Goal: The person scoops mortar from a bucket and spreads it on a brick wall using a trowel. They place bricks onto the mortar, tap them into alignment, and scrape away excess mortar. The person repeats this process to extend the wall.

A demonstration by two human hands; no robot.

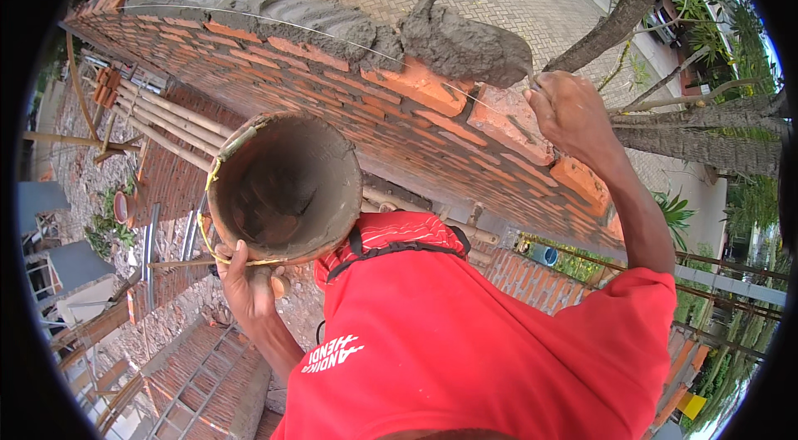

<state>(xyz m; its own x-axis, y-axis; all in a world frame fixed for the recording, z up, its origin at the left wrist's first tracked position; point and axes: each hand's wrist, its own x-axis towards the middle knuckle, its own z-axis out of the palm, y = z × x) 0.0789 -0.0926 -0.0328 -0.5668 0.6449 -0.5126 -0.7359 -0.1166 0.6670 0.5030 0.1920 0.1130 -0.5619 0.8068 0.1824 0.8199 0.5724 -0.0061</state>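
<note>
Bright red short-sleeved cloth shirt spreads across the frame's lower middle. Left of centre, the left hand grips the rim of a round, mortar-stained bucket. Upper right, the right hand is closed around a mostly hidden tool, beside lumpy wet grey mortar atop an orange-red brick wall.

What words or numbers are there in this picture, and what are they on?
Red T-shirt: two short lines of white lettering, which I won't copy out.
Bucket: no writing I can see.
Brick wall: no writing I can see.
Faraway things: too small to tell.
</note>
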